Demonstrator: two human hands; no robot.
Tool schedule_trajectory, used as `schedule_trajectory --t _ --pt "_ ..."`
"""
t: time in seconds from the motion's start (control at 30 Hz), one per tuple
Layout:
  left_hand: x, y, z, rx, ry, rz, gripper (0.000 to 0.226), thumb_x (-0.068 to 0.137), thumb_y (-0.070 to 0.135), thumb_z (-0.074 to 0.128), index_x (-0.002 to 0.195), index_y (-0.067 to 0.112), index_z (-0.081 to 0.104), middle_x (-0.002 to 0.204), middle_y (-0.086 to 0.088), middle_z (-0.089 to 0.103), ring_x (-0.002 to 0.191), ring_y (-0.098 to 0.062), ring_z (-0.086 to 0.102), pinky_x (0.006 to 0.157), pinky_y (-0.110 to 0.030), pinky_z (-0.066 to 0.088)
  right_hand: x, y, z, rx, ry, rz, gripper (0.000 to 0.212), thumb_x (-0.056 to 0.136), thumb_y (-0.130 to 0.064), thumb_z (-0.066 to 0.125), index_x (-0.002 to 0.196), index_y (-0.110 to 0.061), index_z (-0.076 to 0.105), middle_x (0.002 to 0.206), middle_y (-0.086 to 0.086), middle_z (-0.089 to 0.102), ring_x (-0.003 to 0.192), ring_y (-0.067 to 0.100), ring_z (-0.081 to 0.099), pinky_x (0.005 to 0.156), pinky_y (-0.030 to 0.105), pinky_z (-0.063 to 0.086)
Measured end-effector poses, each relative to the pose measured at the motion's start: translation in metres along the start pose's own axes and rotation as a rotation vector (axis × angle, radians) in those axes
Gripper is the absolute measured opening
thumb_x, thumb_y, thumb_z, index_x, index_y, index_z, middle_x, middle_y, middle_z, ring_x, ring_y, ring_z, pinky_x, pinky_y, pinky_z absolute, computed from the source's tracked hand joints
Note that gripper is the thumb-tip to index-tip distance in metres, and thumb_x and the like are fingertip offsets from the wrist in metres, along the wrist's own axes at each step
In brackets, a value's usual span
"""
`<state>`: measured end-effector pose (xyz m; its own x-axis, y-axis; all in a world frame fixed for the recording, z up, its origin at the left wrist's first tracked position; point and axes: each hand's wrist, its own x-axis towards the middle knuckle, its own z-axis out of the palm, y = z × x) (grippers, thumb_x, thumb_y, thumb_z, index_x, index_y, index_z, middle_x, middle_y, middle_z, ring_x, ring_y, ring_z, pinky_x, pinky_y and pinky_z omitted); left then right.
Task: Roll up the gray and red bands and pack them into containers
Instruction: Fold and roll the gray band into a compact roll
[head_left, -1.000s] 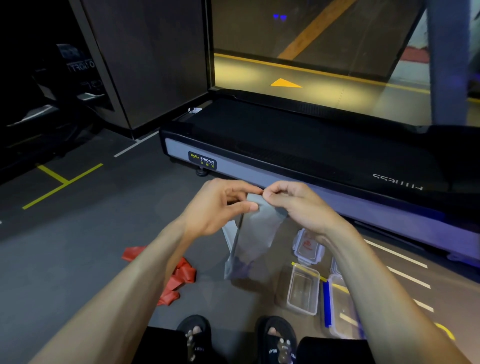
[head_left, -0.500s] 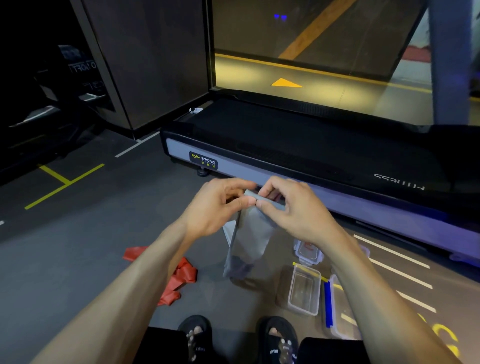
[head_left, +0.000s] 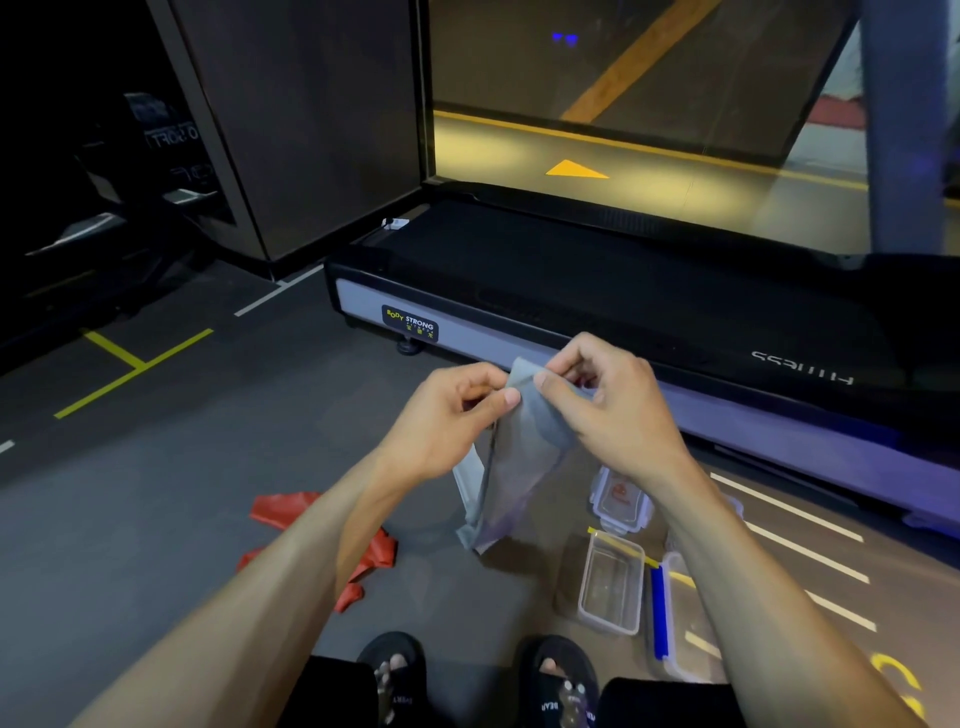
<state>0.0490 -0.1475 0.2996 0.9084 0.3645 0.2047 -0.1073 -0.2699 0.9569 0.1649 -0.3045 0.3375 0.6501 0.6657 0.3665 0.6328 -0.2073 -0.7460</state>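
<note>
A gray band (head_left: 511, 467) hangs in front of me, its lower end reaching down toward the floor. My left hand (head_left: 447, 421) pinches its top left edge between thumb and fingers. My right hand (head_left: 608, 410) pinches the top right edge, thumb on the near face. The top of the band stands up between the two hands. A red band (head_left: 374, 556) lies crumpled on the floor under my left forearm, partly hidden by it. A small clear container (head_left: 610, 582) stands open on the floor at the right.
A clear lid with a red logo (head_left: 621, 501) lies beyond the container. A larger clear box with a blue clip (head_left: 662, 613) sits to its right, partly behind my right arm. A treadmill (head_left: 597, 291) runs across just ahead. My sandalled feet (head_left: 478, 675) are below.
Both hands have shifted their pinch along the band's top edge, and the top end now sticks up between them. The hanging part has swung slightly.
</note>
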Motion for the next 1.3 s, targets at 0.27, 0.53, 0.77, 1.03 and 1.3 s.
schedule_trajectory --t 0.27,0.53,0.77,1.03,1.3 --pt "0.001 0.005 -0.002 -0.038 -0.01 -0.051 0.014 0.101 0.005 0.06 0.092 0.009 0.071 0.084 -0.005 0.076 0.079 -0.015 0.069 0.082 -0.038 0.057 0.002 -0.005 0.004 0.248 -0.073 0.183 0.012 0.091 -0.017 0.07 0.08 -0.019 0.074 0.084 0.001 0.073 0.082 0.015 0.064 0.075 0.03 0.045" --pt "0.002 0.003 -0.004 0.056 -0.011 0.025 0.04 0.096 0.026 0.064 0.135 0.032 0.062 0.084 -0.023 0.07 0.08 -0.027 0.062 0.087 -0.059 0.051 0.003 -0.002 0.006 0.496 -0.18 0.387 0.028 0.093 -0.012 0.064 0.069 -0.021 0.075 0.075 -0.006 0.068 0.081 0.009 0.061 0.086 0.032 0.042" --pt "-0.004 0.009 -0.003 0.074 -0.021 -0.002 0.021 0.098 0.022 0.064 0.114 0.009 0.071 0.103 -0.008 0.078 0.102 -0.031 0.073 0.098 -0.057 0.052 0.001 0.003 0.002 0.241 -0.354 0.301 0.035 0.09 -0.041 0.054 0.083 -0.012 0.071 0.081 0.009 0.069 0.075 0.019 0.059 0.077 0.045 0.044" --pt "-0.003 0.008 -0.007 0.093 -0.008 -0.012 0.016 0.101 0.013 0.063 0.112 0.007 0.073 0.102 -0.006 0.079 0.101 -0.028 0.074 0.097 -0.052 0.055 -0.003 0.009 -0.003 0.067 -0.281 0.017 0.008 0.092 -0.034 0.074 0.094 -0.028 0.07 0.083 -0.006 0.068 0.082 0.008 0.061 0.075 0.023 0.047" --pt "0.0 0.004 0.004 -0.153 -0.005 -0.054 0.024 0.096 0.031 0.067 0.114 0.017 0.074 0.103 -0.018 0.076 0.094 -0.021 0.069 0.09 -0.042 0.055 -0.002 0.003 0.006 -0.067 -0.088 -0.01 0.013 0.093 -0.033 0.067 0.082 -0.026 0.065 0.074 -0.005 0.066 0.083 0.014 0.059 0.066 0.027 0.039"
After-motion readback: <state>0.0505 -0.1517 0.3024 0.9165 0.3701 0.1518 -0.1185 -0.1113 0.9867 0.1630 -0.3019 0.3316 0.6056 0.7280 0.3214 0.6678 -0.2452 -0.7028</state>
